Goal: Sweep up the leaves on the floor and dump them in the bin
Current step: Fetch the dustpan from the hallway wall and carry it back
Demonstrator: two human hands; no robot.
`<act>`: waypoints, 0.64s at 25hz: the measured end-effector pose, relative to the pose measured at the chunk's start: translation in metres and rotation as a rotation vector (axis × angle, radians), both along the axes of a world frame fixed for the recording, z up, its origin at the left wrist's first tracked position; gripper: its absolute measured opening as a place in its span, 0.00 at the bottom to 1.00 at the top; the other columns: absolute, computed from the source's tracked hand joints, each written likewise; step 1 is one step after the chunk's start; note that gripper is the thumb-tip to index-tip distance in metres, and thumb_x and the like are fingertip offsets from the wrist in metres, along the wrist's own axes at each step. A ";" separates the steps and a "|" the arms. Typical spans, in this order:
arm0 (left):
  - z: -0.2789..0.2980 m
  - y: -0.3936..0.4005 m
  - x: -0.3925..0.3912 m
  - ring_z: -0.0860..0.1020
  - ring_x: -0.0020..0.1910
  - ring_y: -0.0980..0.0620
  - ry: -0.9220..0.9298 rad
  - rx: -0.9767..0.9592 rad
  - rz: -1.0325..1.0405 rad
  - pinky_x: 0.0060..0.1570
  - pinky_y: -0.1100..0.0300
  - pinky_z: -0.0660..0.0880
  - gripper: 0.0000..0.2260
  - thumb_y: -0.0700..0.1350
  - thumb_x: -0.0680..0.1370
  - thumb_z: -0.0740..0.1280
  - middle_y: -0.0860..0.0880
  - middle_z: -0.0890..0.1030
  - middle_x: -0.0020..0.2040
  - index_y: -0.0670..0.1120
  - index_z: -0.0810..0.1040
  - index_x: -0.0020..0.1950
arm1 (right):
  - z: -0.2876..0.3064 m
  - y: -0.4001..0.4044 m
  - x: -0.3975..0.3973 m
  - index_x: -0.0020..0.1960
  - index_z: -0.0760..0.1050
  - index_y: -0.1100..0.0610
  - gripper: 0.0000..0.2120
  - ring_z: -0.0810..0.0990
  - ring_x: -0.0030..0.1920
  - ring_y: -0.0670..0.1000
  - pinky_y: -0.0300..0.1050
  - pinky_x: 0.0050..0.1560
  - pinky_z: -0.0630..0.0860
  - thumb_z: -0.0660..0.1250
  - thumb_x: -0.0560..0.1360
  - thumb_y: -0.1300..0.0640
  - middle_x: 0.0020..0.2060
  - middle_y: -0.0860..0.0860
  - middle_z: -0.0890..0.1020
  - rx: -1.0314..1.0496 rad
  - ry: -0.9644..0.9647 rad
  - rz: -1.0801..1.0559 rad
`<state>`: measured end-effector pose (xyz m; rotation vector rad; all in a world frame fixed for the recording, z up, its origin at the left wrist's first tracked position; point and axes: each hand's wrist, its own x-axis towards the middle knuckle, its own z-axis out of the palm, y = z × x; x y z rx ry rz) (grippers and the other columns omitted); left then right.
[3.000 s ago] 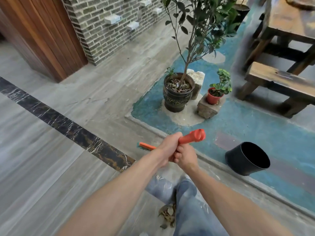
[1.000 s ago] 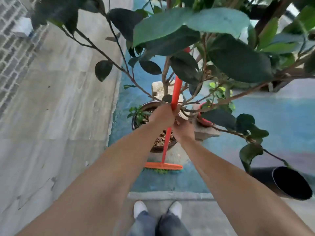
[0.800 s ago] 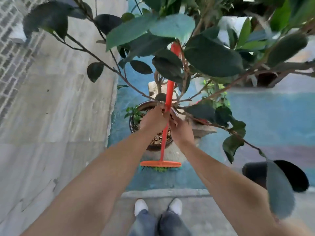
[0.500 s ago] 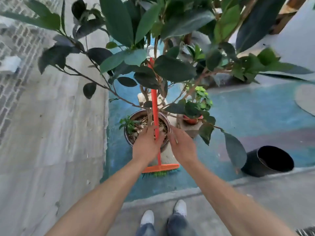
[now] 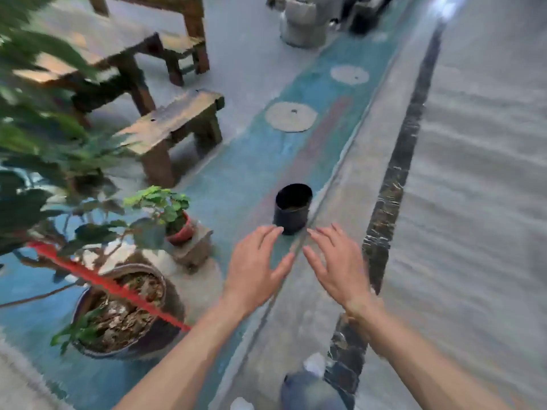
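The floor (image 5: 479, 202) runs ahead of both hands, a teal strip (image 5: 236, 184) on the left side and grey stone on the right. Left of the hands and nearer the body stands a big pot (image 5: 124, 347) with a leafy plant, dry leaves (image 5: 124, 309) lying on its soil. The broom (image 5: 97, 281) leans across that pot, its red handle slanting from far left down toward the left forearm; its head is not in view.

The bin (image 5: 293, 209) stands upright straight ahead, just beyond the fingertips, mouth open upward, at the strip's right edge. It sits between the two hands' lines of reach, about equally near each.

The left hand (image 5: 256, 269) and right hand (image 5: 336, 263) are held out side by side, palms down, fingers spread, a narrow gap between them, holding nothing.

My judgement: the coming move is a two-handed reach forward for the bin. No loose leaves show on the floor near the hands, so where the pile lies cannot be told.
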<state>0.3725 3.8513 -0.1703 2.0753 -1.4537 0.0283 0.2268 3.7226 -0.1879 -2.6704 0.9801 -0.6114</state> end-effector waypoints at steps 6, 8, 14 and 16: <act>0.047 -0.118 -0.149 0.75 0.63 0.45 0.020 -0.063 -0.436 0.61 0.47 0.72 0.25 0.59 0.77 0.62 0.46 0.77 0.65 0.44 0.75 0.67 | 0.047 -0.040 -0.240 0.65 0.76 0.50 0.23 0.69 0.71 0.55 0.55 0.66 0.68 0.55 0.77 0.39 0.64 0.49 0.78 -0.015 -0.033 -0.568; 0.053 -0.150 -0.200 0.74 0.64 0.46 -0.021 -0.040 -0.550 0.61 0.48 0.72 0.25 0.59 0.77 0.64 0.48 0.75 0.66 0.46 0.73 0.69 | 0.050 -0.043 -0.312 0.64 0.77 0.50 0.23 0.69 0.70 0.55 0.57 0.66 0.68 0.56 0.77 0.40 0.63 0.49 0.79 -0.027 -0.040 -0.686; 0.060 -0.242 -0.349 0.74 0.64 0.48 -0.059 0.078 -0.780 0.62 0.47 0.71 0.28 0.65 0.75 0.58 0.51 0.75 0.65 0.50 0.72 0.69 | 0.055 -0.044 -0.494 0.60 0.79 0.50 0.20 0.73 0.67 0.52 0.54 0.65 0.69 0.56 0.77 0.42 0.56 0.45 0.82 -0.061 -0.046 -1.010; 0.061 -0.263 -0.391 0.74 0.64 0.49 -0.012 0.115 -0.840 0.62 0.47 0.71 0.27 0.65 0.74 0.58 0.53 0.75 0.64 0.52 0.74 0.67 | 0.057 -0.047 -0.526 0.56 0.81 0.50 0.20 0.76 0.64 0.52 0.53 0.63 0.70 0.56 0.77 0.42 0.53 0.45 0.84 -0.069 -0.093 -1.062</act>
